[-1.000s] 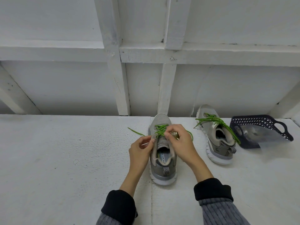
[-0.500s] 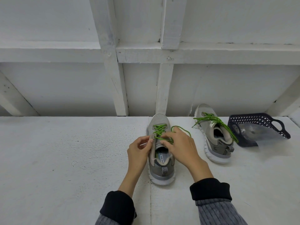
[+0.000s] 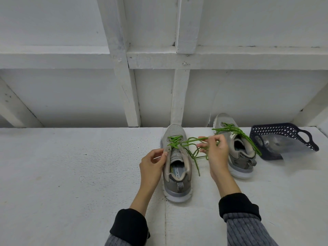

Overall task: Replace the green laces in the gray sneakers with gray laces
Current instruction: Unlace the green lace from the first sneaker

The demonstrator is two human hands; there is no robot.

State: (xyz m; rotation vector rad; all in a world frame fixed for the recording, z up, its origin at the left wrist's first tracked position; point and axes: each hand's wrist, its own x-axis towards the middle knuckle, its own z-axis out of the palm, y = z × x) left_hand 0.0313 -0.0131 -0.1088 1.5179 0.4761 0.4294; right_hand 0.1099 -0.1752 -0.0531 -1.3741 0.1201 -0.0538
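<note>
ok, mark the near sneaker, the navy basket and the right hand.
near sneaker (image 3: pixel 177 190): head view, heel.
navy basket (image 3: pixel 276 129): head view, far lattice wall.
right hand (image 3: pixel 217 153): head view, back of the hand.

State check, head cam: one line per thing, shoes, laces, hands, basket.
near sneaker: upright, top eyelets unlaced
its green lace: partly pulled out, loose end trailing on the surface
far sneaker: upright, green lace untied
left hand: pinches the near sneaker's eyelet edge
right hand: pinches the lace
basket: tipped
</note>
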